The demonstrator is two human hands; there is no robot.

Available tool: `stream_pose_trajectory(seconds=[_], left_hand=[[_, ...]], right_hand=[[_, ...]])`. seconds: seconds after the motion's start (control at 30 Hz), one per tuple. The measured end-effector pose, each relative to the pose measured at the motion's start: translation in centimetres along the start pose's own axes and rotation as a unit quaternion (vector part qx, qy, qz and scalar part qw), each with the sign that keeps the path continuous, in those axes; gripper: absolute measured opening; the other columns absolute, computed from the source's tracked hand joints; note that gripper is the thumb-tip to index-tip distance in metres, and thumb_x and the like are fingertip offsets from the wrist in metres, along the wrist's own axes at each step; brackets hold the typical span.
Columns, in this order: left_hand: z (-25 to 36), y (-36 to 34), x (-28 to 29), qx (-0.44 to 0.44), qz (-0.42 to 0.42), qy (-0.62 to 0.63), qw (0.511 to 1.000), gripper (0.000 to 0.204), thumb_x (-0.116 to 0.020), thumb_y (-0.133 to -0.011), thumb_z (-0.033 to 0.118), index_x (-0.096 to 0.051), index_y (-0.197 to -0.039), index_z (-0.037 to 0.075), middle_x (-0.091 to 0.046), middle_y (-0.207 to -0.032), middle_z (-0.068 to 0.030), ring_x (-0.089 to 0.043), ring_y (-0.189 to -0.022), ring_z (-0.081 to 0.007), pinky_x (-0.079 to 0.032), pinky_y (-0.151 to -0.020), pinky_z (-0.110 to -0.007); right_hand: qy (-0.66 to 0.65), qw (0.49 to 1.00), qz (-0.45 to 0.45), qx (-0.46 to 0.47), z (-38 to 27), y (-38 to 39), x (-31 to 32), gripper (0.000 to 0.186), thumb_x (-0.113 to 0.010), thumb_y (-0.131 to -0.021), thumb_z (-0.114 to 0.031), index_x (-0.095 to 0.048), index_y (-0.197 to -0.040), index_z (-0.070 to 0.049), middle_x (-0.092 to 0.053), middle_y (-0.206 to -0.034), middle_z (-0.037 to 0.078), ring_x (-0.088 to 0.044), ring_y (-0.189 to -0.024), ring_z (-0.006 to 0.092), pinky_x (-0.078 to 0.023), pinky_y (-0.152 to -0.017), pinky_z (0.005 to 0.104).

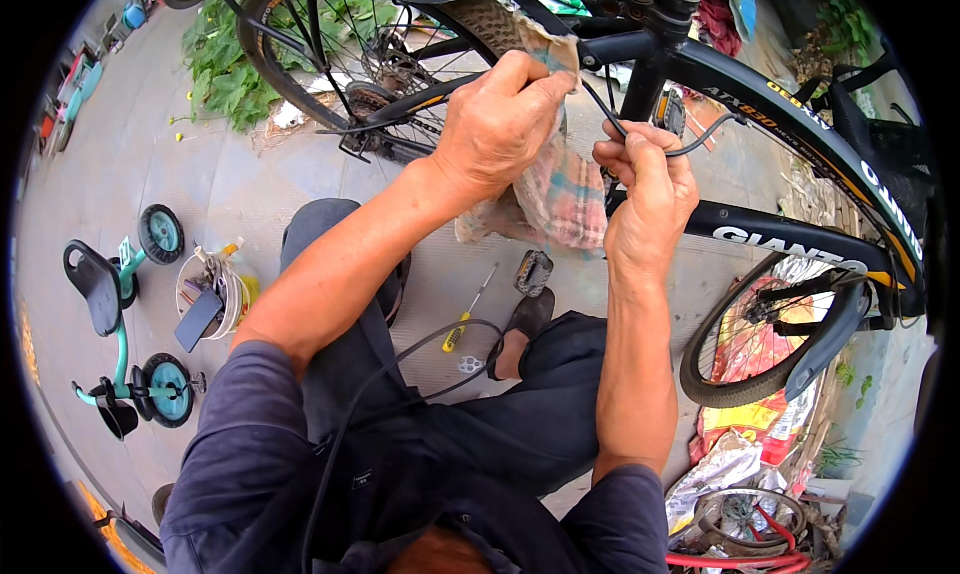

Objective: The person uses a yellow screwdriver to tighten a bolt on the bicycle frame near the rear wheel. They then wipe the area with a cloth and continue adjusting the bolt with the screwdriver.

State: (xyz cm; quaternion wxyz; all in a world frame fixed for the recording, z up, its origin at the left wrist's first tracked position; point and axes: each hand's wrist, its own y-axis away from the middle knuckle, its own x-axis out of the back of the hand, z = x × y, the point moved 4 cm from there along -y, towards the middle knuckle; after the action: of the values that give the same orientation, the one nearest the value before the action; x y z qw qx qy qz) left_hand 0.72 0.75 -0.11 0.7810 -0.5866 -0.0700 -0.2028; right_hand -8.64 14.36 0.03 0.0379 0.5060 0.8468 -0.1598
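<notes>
My left hand grips a plaid rag beside the seat tube of a black bicycle. Its fingertips are closed on the cloth, and part of the rag hangs below it. My right hand, just to the right, pinches a thin black cable that runs along the frame. A yellow-handled screwdriver lies on the paving near my right foot, beside a detached pedal and a small metal piece.
A teal child's tricycle and a white bucket of tools stand at left. Leafy plants grow behind the rear wheel. Crumpled sacks and a red bike part lie at lower right. A loose cable loops across my legs.
</notes>
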Motion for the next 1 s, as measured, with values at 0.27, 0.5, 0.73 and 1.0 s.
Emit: stream_pose_trajectory(seconds=[0.27,0.5,0.73,1.0], left_hand=[[-0.5,-1.9,-0.7,-0.157,-0.132,-0.095,0.974,0.044,-0.064,-0.071,-0.002,-0.064,-0.113,0.007,-0.058,-0.092,-0.0066,-0.063,-0.078,-0.0238,-0.055,-0.06,-0.033],[-1.5,-3.3,0.1,-0.209,-0.25,-0.062,0.943,0.05,-0.067,-0.07,-0.001,-0.06,-0.119,0.008,-0.058,-0.107,-0.0109,-0.064,-0.083,-0.0316,-0.056,-0.065,-0.037],[-1.0,-3.4,-0.4,-0.169,-0.254,-0.061,0.95,0.042,-0.067,-0.071,-0.002,-0.061,-0.112,0.002,-0.057,-0.1,-0.0119,-0.064,-0.078,-0.0321,-0.056,-0.064,-0.037],[-1.2,-1.9,0.8,-0.162,-0.241,-0.1,0.952,0.041,-0.066,-0.071,-0.003,-0.061,-0.111,0.0,-0.055,-0.092,-0.0115,-0.063,-0.078,-0.0293,-0.054,-0.062,-0.036]], right_hand=[[0.0,1.0,-0.025,-0.017,-0.7,0.1,-0.6,0.013,-0.057,-0.089,-0.01,-0.062,-0.094,0.001,-0.068,-0.079,0.01,-0.06,-0.064,0.0111,-0.049,-0.061,0.0241],[0.002,0.999,-0.028,-0.034,-0.7,0.1,-0.3,0.012,-0.058,-0.088,-0.01,-0.061,-0.094,0.0,-0.067,-0.076,0.009,-0.058,-0.059,0.0094,-0.046,-0.057,0.022],[0.01,0.999,-0.029,-0.023,-0.6,0.0,0.0,0.011,-0.059,-0.089,-0.01,-0.062,-0.094,0.0,-0.067,-0.075,0.008,-0.058,-0.058,0.0081,-0.046,-0.054,0.0215],[0.017,0.999,-0.028,-0.026,-1.1,-0.1,-0.4,0.013,-0.061,-0.088,-0.011,-0.063,-0.094,0.0,-0.067,-0.072,0.006,-0.058,-0.057,0.0065,-0.047,-0.053,0.0209]])
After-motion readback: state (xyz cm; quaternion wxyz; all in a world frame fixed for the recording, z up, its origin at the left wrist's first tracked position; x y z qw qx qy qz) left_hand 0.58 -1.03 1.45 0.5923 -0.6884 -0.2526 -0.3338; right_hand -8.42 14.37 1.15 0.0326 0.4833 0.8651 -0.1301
